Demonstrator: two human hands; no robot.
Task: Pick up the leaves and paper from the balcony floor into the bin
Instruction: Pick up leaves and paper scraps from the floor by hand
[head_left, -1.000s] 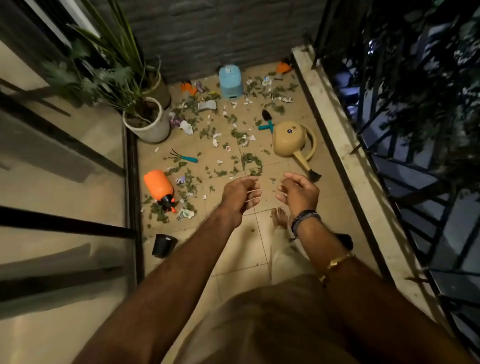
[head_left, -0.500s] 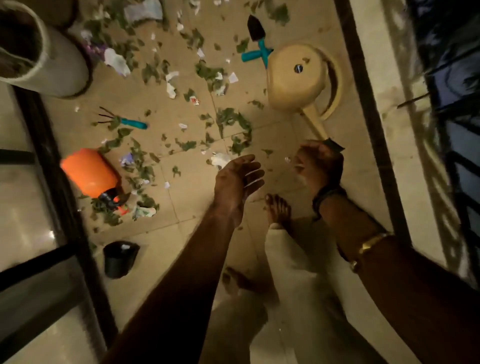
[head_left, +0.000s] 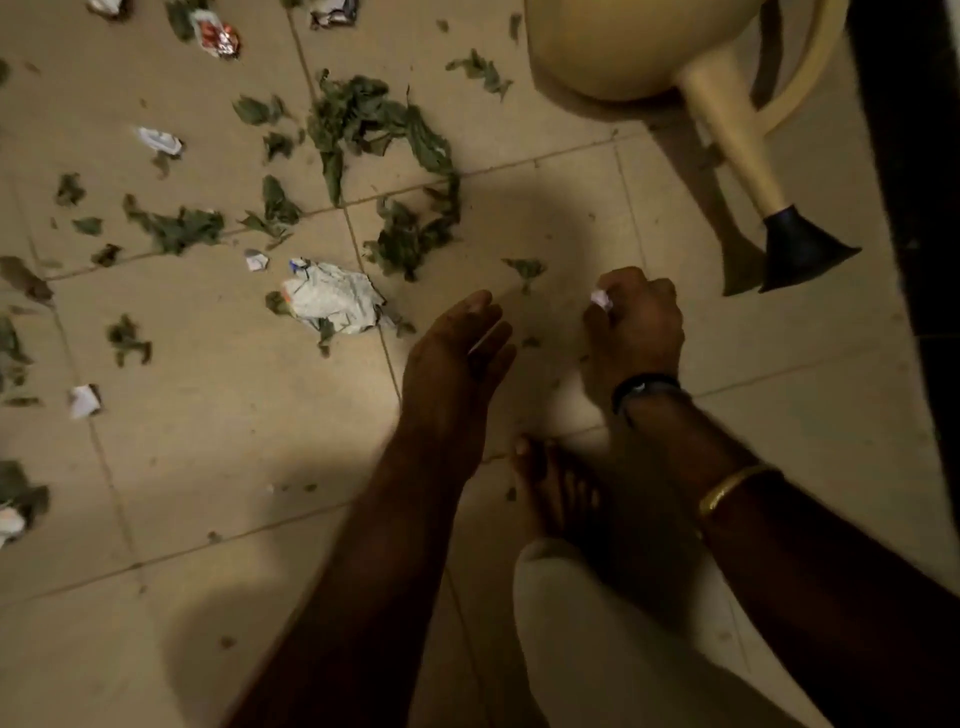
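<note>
Your right hand (head_left: 631, 332), right of centre, is curled and pinches 1 small paper scrap (head_left: 600, 299) just above the floor (head_left: 208, 467). Your left hand (head_left: 457, 353) beside it is relaxed, fingers straight, holding nothing. You're in the gathering step. Next, reach for the crumpled paper (head_left: 332, 301) just left of it, then the leaves (head_left: 374, 124) at upper centre. The bin is out of view.

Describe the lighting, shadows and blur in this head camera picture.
Head view: dim, warm light; the leaves and crumpled paper are softly blurred; a broad shadow lies on the floor tiles around the left hand; the right hand, pinching a paper scrap, is dark; the watering can throws a shadow beside its spout; the right edge is nearly black.
</note>
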